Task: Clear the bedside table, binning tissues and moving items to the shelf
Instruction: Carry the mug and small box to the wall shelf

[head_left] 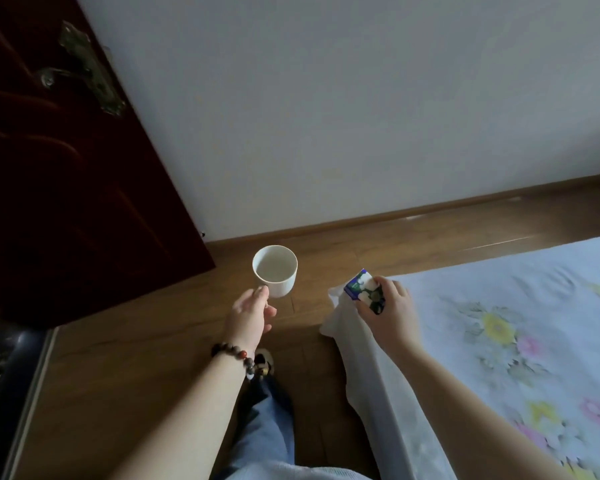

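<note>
- Left hand (pixel 253 315) grips a white cup (pixel 275 270), centre frame, above the floor.
- Right hand (pixel 390 311) grips a tissue pack (pixel 361 289) at the bed's (pixel 534 306) corner.
- Both look mid-carry; shelf and bin are out of view.

Left hand (pixel 252 315) holds white cup (pixel 275 270); right hand (pixel 390 311) grips tissue pack (pixel 362 291).

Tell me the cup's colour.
White, inside and out; the cup shows clearly in the head view.
</note>
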